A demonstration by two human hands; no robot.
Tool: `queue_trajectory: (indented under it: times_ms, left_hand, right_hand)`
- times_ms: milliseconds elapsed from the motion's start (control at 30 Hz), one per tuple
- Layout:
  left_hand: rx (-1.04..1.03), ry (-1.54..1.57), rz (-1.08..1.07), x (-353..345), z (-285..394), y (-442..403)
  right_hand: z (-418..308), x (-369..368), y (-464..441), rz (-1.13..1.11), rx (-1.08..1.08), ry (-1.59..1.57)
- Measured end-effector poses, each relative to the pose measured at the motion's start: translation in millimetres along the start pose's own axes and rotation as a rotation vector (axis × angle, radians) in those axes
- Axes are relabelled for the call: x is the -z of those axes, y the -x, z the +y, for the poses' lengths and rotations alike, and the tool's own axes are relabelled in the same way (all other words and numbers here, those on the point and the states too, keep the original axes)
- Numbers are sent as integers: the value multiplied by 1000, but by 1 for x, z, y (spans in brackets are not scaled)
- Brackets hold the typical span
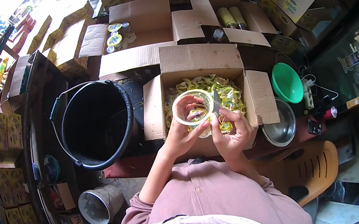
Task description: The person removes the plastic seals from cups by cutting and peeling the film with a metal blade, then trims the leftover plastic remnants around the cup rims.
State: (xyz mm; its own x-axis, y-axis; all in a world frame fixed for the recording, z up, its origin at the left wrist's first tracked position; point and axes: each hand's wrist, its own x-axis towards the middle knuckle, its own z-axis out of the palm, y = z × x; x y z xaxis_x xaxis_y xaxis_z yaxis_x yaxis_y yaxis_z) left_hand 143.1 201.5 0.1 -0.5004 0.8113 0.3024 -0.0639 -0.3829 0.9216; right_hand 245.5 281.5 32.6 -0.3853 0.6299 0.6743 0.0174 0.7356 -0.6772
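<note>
My left hand [178,137] is wrapped round a clear plastic cup [193,107] with a pale yellow rim, its open mouth facing me. My right hand [233,132] is closed beside the cup's right edge. From its fingers a grey knife blade [216,99] points upward along the rim; the handle is hidden. Both hands are above the front of an open cardboard box [200,57]. Yellow, green and whitish strips [228,85] fill that box. Below the cup, partly covered by my hands, lie more yellow-marked cup pieces [225,126].
A large black bucket [131,120] stands left of the box. To the right are a green bowl [287,83] and a metal bowl [281,123]. Behind, another open carton [139,10] holds several lidded cups [114,40]. An orange plastic chair [311,163] is at lower right.
</note>
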Motion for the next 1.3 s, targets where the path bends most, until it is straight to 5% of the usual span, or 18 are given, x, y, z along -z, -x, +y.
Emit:
queue_trajectory:
  times_ms: [400,567,667,1300]
  left_hand:
    - [-25,-315,-115,8,-7,4]
    - [-22,-62,-110,6,-1,0]
    - [68,87,-79,4,-4,0]
    - [-6,-117,-154,10,1,3]
  right_hand:
    - [2,6,-13,9,94,117]
    - [5,14,-15,-110,-33,-30]
    - [7,9,-6,12,-102,-109]
    - [-1,14,-18,-109,88,6]
